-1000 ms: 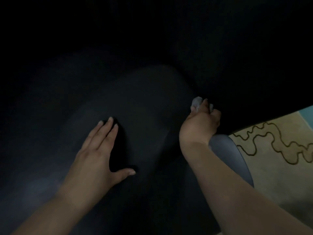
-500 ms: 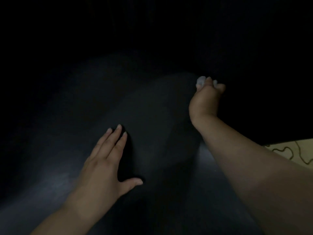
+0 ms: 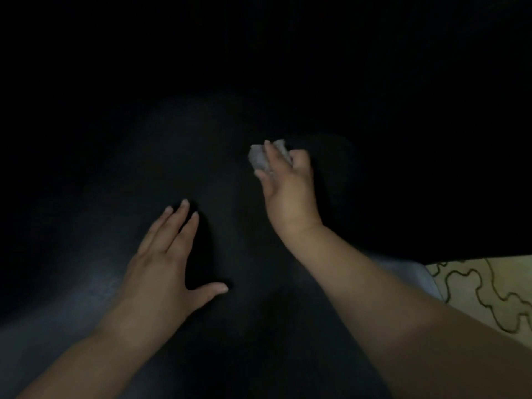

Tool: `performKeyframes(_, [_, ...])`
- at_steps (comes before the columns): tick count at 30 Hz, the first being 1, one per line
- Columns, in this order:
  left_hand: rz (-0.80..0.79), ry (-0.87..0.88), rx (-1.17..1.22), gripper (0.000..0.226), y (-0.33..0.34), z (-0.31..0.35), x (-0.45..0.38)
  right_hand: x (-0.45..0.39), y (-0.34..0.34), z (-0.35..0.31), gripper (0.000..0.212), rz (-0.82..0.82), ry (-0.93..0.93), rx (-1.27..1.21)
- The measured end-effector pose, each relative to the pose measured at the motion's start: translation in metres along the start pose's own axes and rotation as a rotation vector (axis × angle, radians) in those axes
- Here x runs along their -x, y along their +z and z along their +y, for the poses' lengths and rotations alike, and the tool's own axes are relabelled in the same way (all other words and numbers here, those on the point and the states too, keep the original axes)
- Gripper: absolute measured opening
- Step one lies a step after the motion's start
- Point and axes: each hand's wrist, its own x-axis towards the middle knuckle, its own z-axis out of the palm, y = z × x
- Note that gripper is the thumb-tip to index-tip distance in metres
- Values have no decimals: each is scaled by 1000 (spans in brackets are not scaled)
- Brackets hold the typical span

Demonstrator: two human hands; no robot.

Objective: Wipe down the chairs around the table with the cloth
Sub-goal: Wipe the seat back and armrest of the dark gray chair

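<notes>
A dark, smooth chair [image 3: 86, 298] fills most of the dim view; its shape is hard to make out. My left hand [image 3: 164, 263] lies flat on it, fingers together and thumb spread, holding nothing. My right hand [image 3: 288, 185] is further up and to the right, closed on a small crumpled pale grey cloth [image 3: 260, 159], which it presses against the chair's dark surface. Part of the cloth is hidden under my fingers.
At the lower right a beige floor or rug [image 3: 483, 292] with dark squiggly lines shows beyond the chair's pale edge [image 3: 414, 272]. Everything above and to the upper right is black and unreadable.
My right hand with the cloth went up and away along the chair, then came back down and to the left. My left hand has stayed flat in place.
</notes>
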Motion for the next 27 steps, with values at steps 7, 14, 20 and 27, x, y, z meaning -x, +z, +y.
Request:
performKeyframes(7, [9,-107,-6,103,-21,-15,-21,-14,-5,-15,20,191,-39,113])
performKeyframes(14, [101,-158,20,86,-13,-16,-34,-65,13,-25,15,279,-202,211])
performKeyframes(20, [144,-166,42,80,-8,-18,-37,-115,37,-35,12,358,-375,643])
performKeyframes(27, [132,-168,50,82,-8,-23,-37,-143,80,-43,28,55,-238,878])
